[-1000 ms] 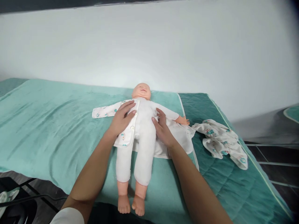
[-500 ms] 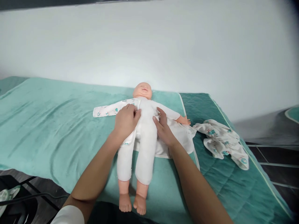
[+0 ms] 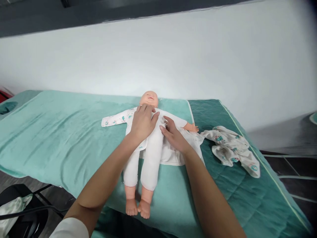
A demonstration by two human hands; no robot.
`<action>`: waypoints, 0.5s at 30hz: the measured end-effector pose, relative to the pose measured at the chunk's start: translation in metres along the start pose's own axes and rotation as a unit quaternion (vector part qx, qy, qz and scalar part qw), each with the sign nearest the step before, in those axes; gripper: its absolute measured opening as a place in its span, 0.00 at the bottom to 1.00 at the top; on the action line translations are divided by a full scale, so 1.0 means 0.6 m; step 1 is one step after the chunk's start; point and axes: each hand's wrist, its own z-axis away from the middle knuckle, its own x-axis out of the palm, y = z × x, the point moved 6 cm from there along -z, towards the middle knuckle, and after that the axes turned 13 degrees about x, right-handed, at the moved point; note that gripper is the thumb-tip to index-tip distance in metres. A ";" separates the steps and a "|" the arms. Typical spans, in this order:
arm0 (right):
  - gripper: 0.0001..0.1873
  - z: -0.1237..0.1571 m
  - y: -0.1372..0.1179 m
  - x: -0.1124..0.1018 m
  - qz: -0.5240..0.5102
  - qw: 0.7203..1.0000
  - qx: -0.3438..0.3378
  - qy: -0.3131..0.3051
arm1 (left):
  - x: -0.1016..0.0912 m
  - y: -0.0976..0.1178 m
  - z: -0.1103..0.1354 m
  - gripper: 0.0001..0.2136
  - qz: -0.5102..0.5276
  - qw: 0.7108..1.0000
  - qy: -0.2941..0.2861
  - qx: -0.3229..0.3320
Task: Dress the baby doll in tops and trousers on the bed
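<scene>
White cloth covers the trunk, arms and legs of a baby doll lying face up on a light green blanket, between the person's two forearms.

Status: a patterned jacket appears to be half worn. One sleeve encloses the doll's own right arm, and the adjoining front panel covers that flank. The opposite arm lies outside the jacket, on top of the spread panel, with its moulded hand bare. Outstanding, judged from this layout: the second sleeve is not on its arm, and the front is unfastened.

Orientation: the doll's long axis runs nearly straight away from the wearer, with the head at the far end and the feet at the near end. The covered sleeve points sideways to the left of the view; the bare arm points right and slightly nearer.

Hands: the left hand lies across the chest, fingers close together and slightly bent, thumb apart; its palm side is hidden. The right hand rests at the doll's side, thumb and forefinger spread with a visible gap.

Adjacent: a crumpled patterned garment lies on a dark green quilted mat.
</scene>
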 end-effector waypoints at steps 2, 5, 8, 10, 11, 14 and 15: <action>0.35 0.004 -0.001 -0.019 0.004 1.000 -0.001 0.013 | 0.018 0.005 -0.006 0.04 -0.025 0.999 -0.042 0.015; 0.26 0.013 -0.001 -0.076 -0.042 0.994 0.015 0.101 | 0.051 0.024 -0.026 0.07 -0.068 0.988 -0.131 0.043; 0.20 0.026 0.008 -0.147 -0.118 0.963 0.031 0.239 | 0.087 0.057 -0.055 0.10 -0.109 0.967 -0.216 0.081; 0.15 0.036 0.017 -0.181 -0.102 0.944 0.054 0.310 | 0.122 0.081 -0.069 0.12 -0.128 0.942 -0.291 0.105; 0.12 0.040 0.021 -0.193 -0.073 0.937 0.071 0.333 | 0.142 0.092 -0.072 0.13 -0.132 0.927 -0.330 0.116; 0.11 0.049 0.030 -0.216 0.040 0.925 0.114 0.362 | 0.198 0.115 -0.074 0.15 -0.145 0.894 -0.398 0.146; 0.12 0.052 0.033 -0.221 0.071 0.921 0.123 0.363 | 0.212 0.118 -0.074 0.16 -0.154 0.889 -0.403 0.152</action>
